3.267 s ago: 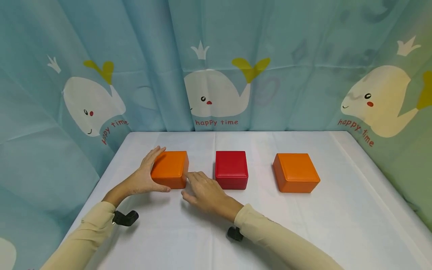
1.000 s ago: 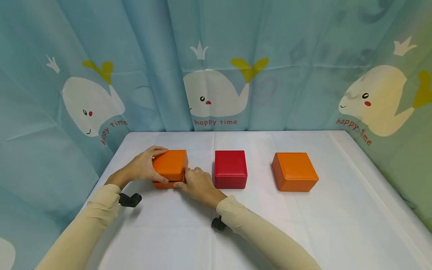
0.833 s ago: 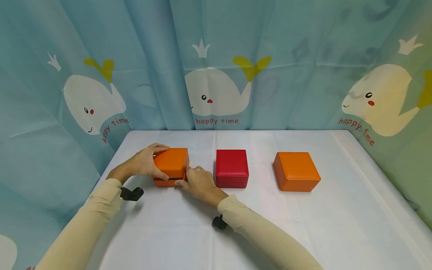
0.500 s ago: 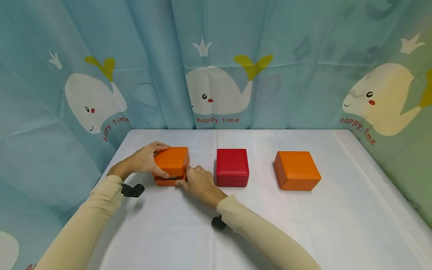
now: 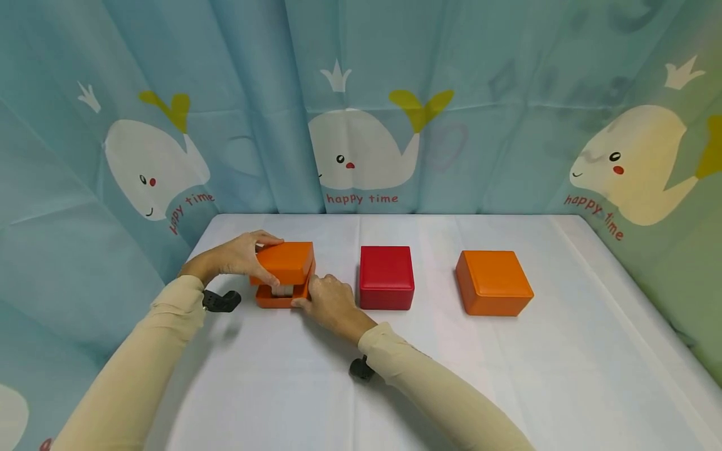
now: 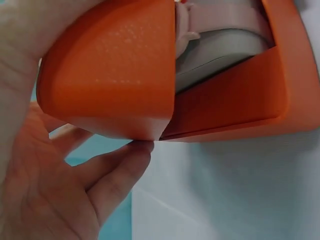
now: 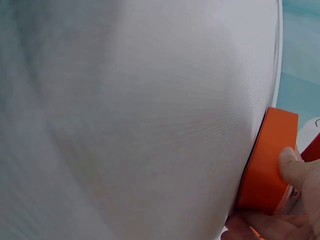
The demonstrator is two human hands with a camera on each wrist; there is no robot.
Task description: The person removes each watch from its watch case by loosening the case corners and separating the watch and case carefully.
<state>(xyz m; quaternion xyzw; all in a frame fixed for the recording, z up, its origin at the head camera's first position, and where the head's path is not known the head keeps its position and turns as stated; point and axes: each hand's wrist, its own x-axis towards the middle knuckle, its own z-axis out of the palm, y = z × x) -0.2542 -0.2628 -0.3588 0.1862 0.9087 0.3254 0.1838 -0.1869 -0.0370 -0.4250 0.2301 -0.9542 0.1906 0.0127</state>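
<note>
At the table's left, an orange watch box stands partly open, its lid (image 5: 289, 262) tilted up above the base (image 5: 274, 302). My left hand (image 5: 239, 259) grips the lid, thumb at the front and fingers behind. My right hand (image 5: 337, 307) holds the base by its front right corner; in the right wrist view its thumb (image 7: 294, 167) presses the orange wall (image 7: 270, 160). Inside, the left wrist view shows a pale pink watch strap (image 6: 227, 19) with a buckle, wrapped round a grey cushion (image 6: 220, 52). The lid hides part of the contents.
On the white-covered table (image 5: 462, 382), a closed red box (image 5: 387, 269) stands just right of my right hand. Farther right is another closed orange box (image 5: 493, 282). Blue curtains (image 5: 496, 156) with whale prints hang behind and at the sides.
From closed, the left orange box has come partly open as my left hand raised its lid. My right hand has moved slightly left onto the base's corner. The other boxes stay put.
</note>
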